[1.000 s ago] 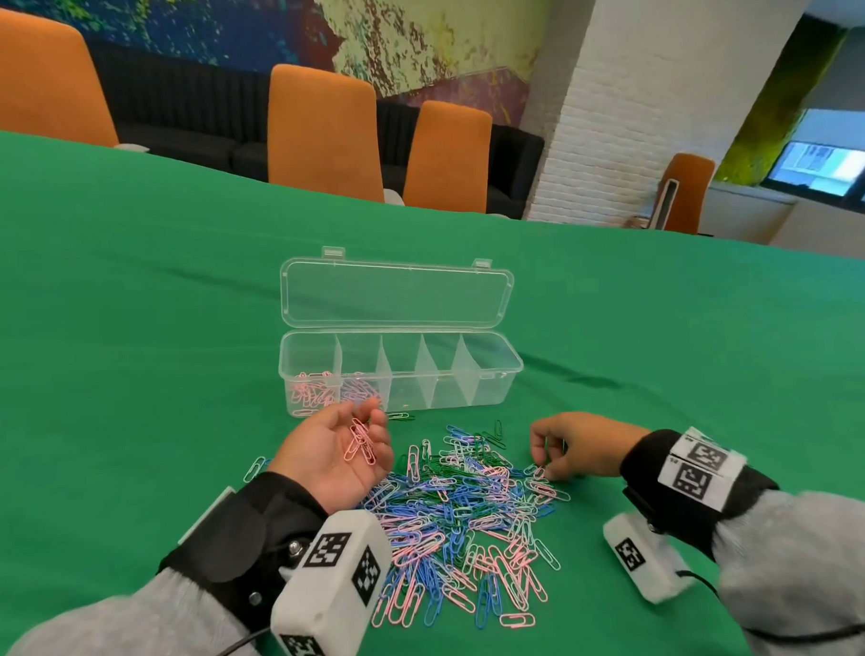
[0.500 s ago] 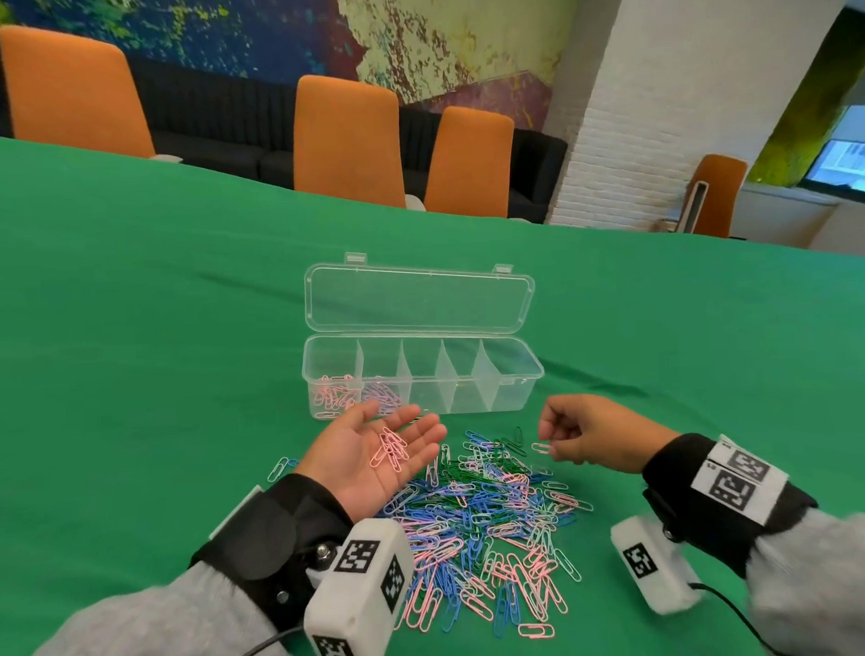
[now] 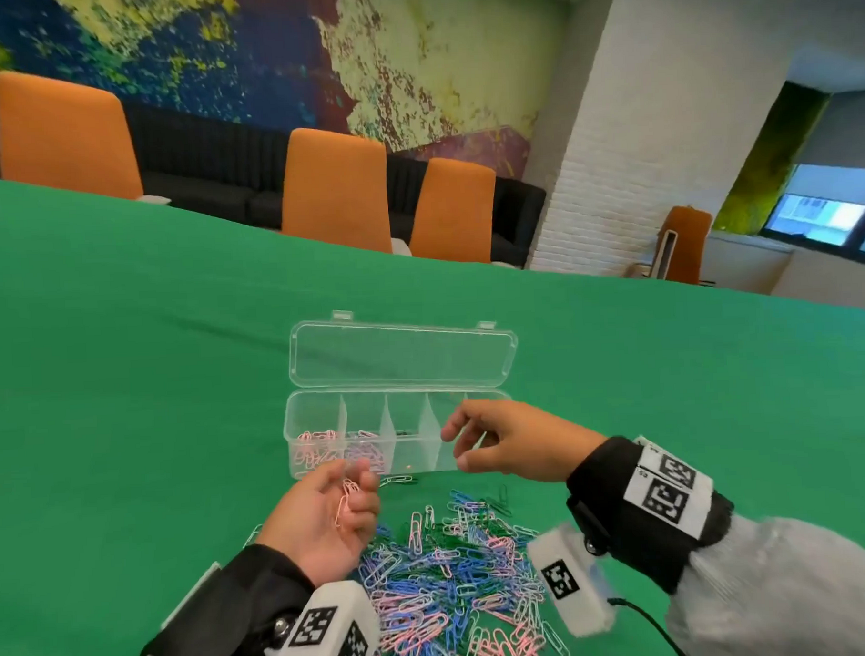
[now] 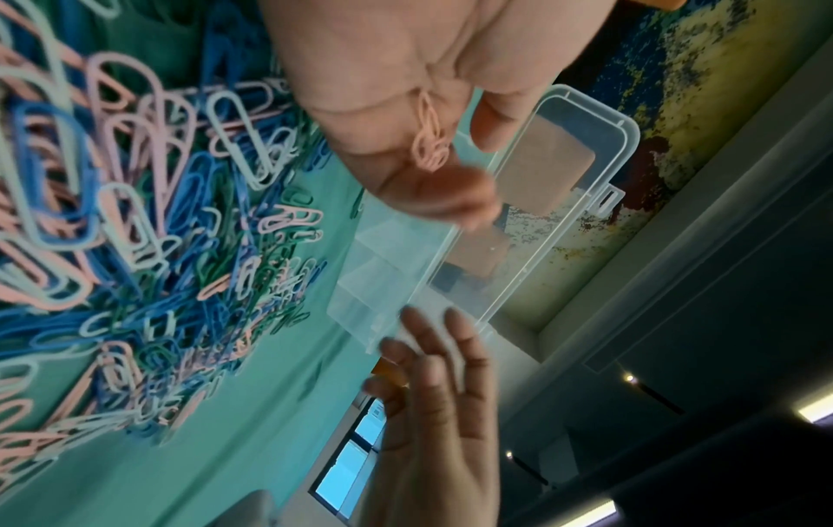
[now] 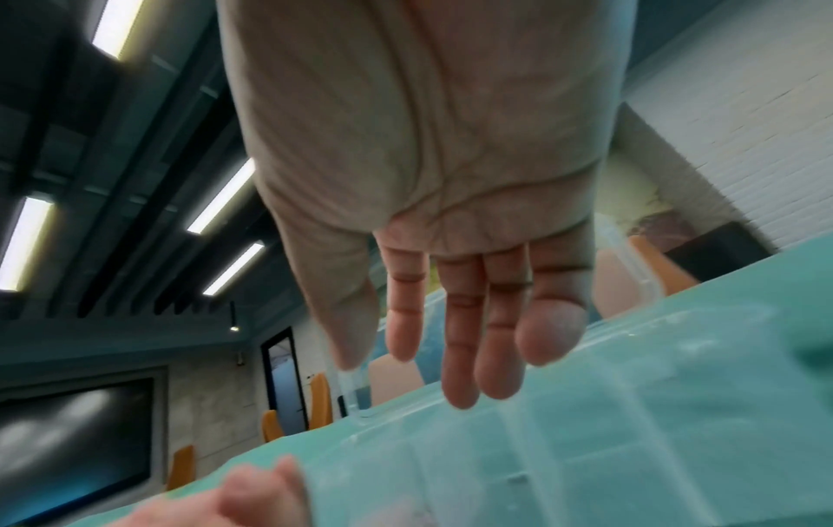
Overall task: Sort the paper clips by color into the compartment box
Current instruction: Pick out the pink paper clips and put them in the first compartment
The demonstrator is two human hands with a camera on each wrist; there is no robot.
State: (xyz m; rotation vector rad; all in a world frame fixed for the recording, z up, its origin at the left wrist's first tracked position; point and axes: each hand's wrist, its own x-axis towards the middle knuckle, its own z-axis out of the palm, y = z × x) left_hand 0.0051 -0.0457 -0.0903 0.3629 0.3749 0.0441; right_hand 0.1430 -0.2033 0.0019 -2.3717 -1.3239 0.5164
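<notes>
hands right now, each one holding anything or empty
Left hand: holds pink paper clips in curled fingers.
Right hand: open, empty, above the compartment box.

Green table covering, wide. Beyond fingers: three orange chair backs, black sofa, mural wall in blue, yellow, maroon. Right of fingers: white brick pillar, fourth orange chair, window. Overhead: strip ceiling lights.

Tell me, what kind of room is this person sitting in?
Probably an office meeting room or lounge: a long table under green cloth, a row of orange chairs behind it, and a painted mural wall beside a white brick pillar.
</notes>
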